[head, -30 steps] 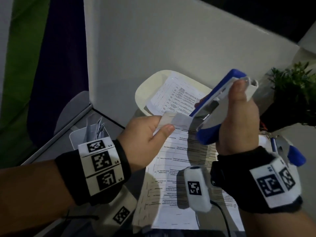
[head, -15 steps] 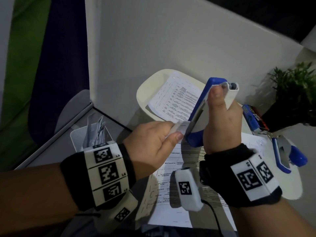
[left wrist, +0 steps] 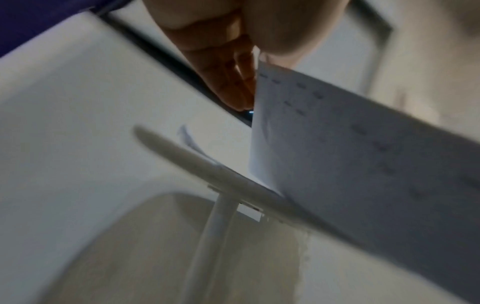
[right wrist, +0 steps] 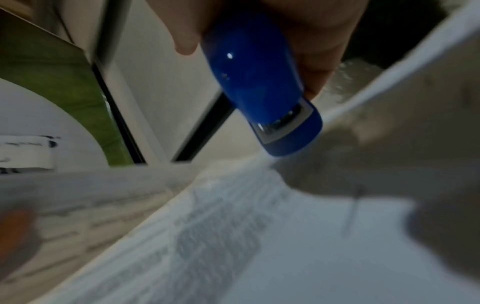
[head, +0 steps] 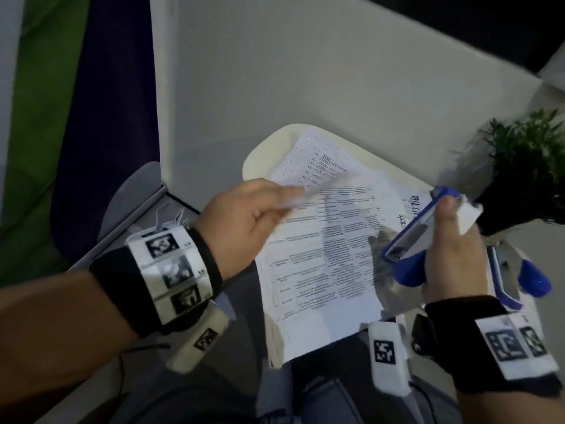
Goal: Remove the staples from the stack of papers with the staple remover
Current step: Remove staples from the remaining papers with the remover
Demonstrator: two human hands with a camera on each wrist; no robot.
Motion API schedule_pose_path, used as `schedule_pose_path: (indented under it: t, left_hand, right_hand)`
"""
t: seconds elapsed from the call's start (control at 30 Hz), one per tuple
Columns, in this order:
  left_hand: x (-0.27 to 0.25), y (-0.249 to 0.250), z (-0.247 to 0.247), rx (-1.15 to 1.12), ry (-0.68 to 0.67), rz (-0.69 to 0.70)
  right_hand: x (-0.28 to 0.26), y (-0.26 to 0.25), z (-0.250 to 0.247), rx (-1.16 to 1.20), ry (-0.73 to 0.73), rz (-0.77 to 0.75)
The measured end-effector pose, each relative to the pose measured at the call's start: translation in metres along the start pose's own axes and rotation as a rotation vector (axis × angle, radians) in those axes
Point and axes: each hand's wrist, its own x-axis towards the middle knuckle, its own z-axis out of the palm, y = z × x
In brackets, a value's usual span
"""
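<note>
Printed papers (head: 324, 270) hang tilted in mid-air over the desk. My left hand (head: 284, 200) pinches their top corner between thumb and fingers. In the left wrist view the fingers (left wrist: 233, 86) grip the sheet edge (left wrist: 363, 164). My right hand (head: 446, 228) grips the blue and white staple remover (head: 425, 237) to the right of the papers, clear of the corner. Its blue nose (right wrist: 280, 123) shows in the right wrist view, above the blurred papers (right wrist: 259, 246). No staple is visible.
A white oval tray (head: 260, 157) with another printed sheet lies at the back against a white panel (head: 305, 87). A second blue stapler (head: 526, 283) and a potted plant (head: 526, 169) are at the right. A small bin of paper scraps (head: 171, 218) is at the left.
The staple remover has come off the paper corner and moved right. My left hand has swung the papers up and toward the tray.
</note>
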Motion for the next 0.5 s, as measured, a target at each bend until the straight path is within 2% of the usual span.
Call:
schedule_pose_path:
  t: [0.07,0.1,0.2,0.3,0.4,0.47,0.5]
  left_hand:
    - [-0.006,-0.001,0.003,0.133,-0.162,0.304]
    - [-0.008,-0.002,0.006,0.159,-0.205,0.392]
    - [-0.011,-0.004,0.011,0.152,-0.239,0.484]
    - [-0.012,-0.004,0.012,0.169,-0.280,0.513]
    - [-0.012,-0.003,0.011,0.144,-0.262,0.503]
    - [-0.014,-0.002,0.011,0.085,-0.230,0.402]
    - [-0.014,0.001,0.010,0.050,-0.199,0.298]
  right_hand:
    - [0.002,0.011,-0.001,-0.020,-0.012,0.038]
    - [0.003,0.015,-0.002,-0.007,-0.012,0.049]
    - [0.006,0.019,-0.002,0.008,-0.020,0.059]
    - [0.006,0.020,-0.002,0.022,-0.018,0.060]
    - [0.004,0.019,-0.002,0.031,-0.007,0.072]
    - [0.002,0.019,-0.003,0.001,-0.014,0.060]
    - [0.001,0.019,-0.004,-0.010,-0.024,0.054]
